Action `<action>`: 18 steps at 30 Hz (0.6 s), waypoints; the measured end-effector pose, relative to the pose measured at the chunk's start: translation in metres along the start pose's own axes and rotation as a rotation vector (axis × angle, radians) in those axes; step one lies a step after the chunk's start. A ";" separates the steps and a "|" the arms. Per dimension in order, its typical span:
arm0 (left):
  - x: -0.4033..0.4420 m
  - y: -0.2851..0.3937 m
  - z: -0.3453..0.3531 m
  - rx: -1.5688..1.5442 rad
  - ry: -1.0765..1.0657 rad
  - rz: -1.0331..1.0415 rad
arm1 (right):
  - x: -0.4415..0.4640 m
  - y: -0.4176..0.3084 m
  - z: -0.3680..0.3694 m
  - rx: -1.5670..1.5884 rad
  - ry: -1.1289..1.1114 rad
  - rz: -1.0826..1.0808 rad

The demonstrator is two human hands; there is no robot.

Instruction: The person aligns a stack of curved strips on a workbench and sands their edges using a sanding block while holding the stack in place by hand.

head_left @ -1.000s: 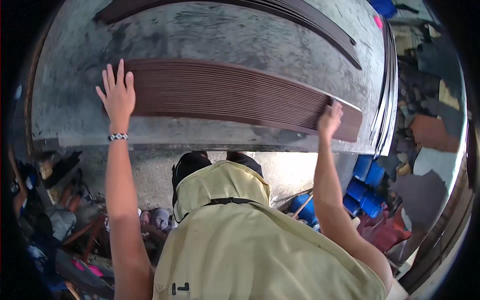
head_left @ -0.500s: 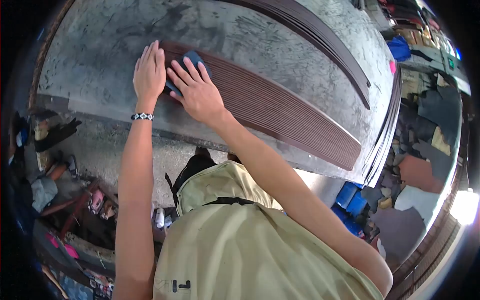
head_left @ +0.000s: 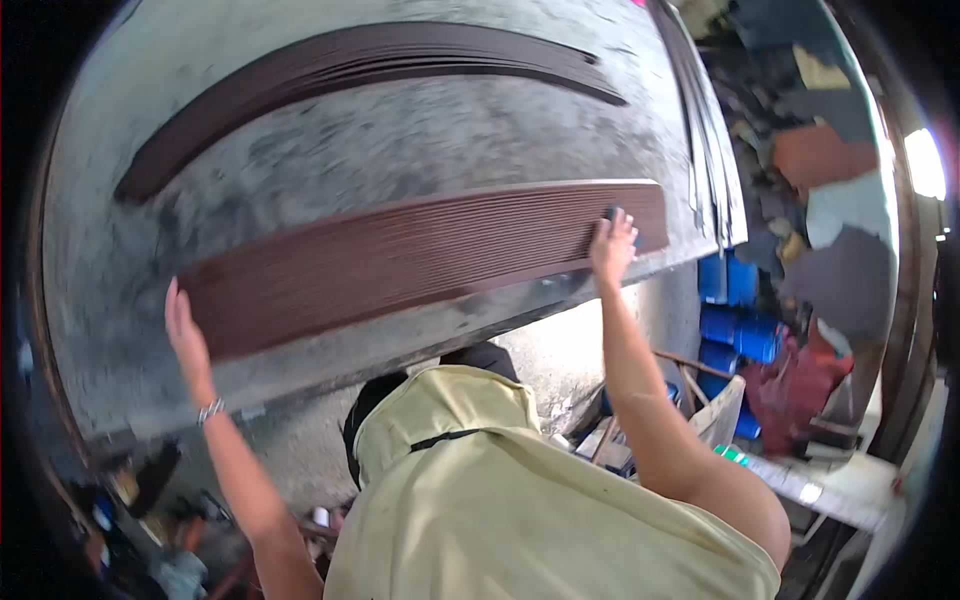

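A long row of thin brown strips (head_left: 400, 255), packed side by side, lies across the worktable. At its left end my left hand (head_left: 184, 325) rests with fingers straight, its palm edge against the strip ends. Near the right end my right hand (head_left: 613, 250) presses down on the strips, its fingers curled over a small dark blue-grey pad (head_left: 611, 213). Most of the pad is hidden under that hand, so its exact kind does not show.
Farther back on the grey worktable (head_left: 480, 130) lies a curved bundle of brown strips (head_left: 350, 55). Thin dark strips (head_left: 700, 130) hang over the table's right edge. Beyond are blue containers (head_left: 735, 310) and flat scraps of sheet material (head_left: 825, 160).
My right hand has slid the pad along the strips from the left end to near the right end. My left hand stays at the left end. The camera view has turned.
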State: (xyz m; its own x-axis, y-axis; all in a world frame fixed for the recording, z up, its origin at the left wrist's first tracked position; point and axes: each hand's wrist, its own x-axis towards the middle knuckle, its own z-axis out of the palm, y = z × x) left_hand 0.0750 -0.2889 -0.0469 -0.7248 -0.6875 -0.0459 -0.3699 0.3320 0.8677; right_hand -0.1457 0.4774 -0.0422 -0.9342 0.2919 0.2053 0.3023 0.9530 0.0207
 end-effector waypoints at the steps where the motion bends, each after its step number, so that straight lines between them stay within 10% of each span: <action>1: 0.008 -0.015 -0.006 -0.030 -0.040 -0.007 | -0.010 -0.017 -0.002 0.097 0.061 -0.011; 5: 0.003 0.051 0.044 0.825 0.192 0.237 | -0.058 -0.063 -0.016 0.276 0.151 -0.331; 12: -0.099 0.323 0.404 0.056 -0.642 0.557 | -0.047 -0.063 -0.069 0.496 -0.152 -0.534; 18: -0.164 0.389 0.652 0.005 -1.050 0.838 | 0.026 0.017 -0.047 0.478 -0.110 -0.444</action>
State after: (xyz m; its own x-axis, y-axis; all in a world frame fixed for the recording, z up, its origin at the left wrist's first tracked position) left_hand -0.3293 0.3740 -0.0251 -0.8310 0.5391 0.1372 0.4010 0.4096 0.8194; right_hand -0.1557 0.4974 0.0096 -0.9723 -0.1545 0.1756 -0.2097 0.9084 -0.3616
